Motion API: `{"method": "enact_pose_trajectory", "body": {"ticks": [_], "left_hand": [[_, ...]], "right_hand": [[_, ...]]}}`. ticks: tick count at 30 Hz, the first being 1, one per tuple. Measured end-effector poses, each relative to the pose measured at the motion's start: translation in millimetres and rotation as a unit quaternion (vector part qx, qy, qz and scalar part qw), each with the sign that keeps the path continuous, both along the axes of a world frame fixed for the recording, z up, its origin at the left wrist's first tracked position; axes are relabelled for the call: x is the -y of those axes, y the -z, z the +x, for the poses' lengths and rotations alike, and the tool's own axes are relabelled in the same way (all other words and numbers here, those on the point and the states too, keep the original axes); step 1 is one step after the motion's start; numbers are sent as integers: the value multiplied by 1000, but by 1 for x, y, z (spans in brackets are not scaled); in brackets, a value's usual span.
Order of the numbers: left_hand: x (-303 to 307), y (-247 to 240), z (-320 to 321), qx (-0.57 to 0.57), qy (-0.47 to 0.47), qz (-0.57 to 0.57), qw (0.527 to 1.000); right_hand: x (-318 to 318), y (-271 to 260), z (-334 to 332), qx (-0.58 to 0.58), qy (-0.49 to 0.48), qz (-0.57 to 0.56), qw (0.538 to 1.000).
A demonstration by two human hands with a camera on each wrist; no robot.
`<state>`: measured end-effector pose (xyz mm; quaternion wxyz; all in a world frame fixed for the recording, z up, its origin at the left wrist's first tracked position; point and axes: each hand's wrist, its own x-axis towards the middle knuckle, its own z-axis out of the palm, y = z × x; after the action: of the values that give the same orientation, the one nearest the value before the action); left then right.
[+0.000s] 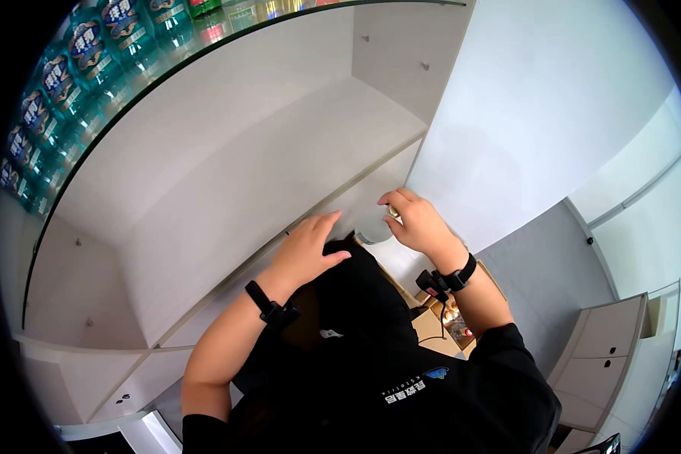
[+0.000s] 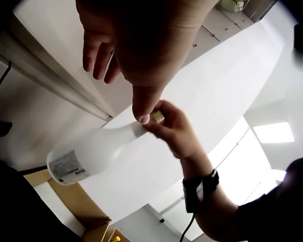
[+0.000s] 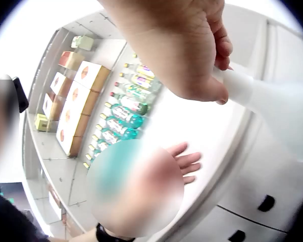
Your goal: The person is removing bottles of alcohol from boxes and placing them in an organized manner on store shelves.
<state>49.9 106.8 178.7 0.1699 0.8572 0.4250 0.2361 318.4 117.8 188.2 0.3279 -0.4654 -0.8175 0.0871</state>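
A frosted white bottle [image 2: 98,151] with a grey label and gold cap hangs tilted from the right hand [image 1: 420,225], whose fingers and thumb pinch its neck near the cap. In the head view the bottle [image 1: 372,229] is seen from above, partly behind that hand; in the right wrist view its pale shoulder [image 3: 280,108] shows at the right. The left hand [image 1: 304,251] holds nothing; its fingers are extended and the thumb is spread, a short way left of the bottle. In the left wrist view, its thumb overlaps the bottle's neck; contact cannot be told.
A white shelf compartment [image 1: 242,151] lies in front, below a glass shelf carrying rows of teal bottles [image 1: 85,47]. White drawers with black handles are beneath. An open cardboard box [image 2: 93,214] stands low by the person. Boxes [image 3: 81,108] fill farther shelves.
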Motion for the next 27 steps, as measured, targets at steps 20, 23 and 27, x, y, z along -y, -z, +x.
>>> {"method": "enact_pose_trajectory", "body": {"ticks": [20,23,27], "left_hand": [[9,-45,-6,236,2,-105,966],[11,-62,-12,278,13,-99,955],[11,-85,-18,346,27,-70,935]], "right_hand": [[-16,-117,-78,-188,-266,-81,942],[-39,-97,-81,-376,-343,-187,840],[-54,-75,-82,-438,-378,-250,776]]}}
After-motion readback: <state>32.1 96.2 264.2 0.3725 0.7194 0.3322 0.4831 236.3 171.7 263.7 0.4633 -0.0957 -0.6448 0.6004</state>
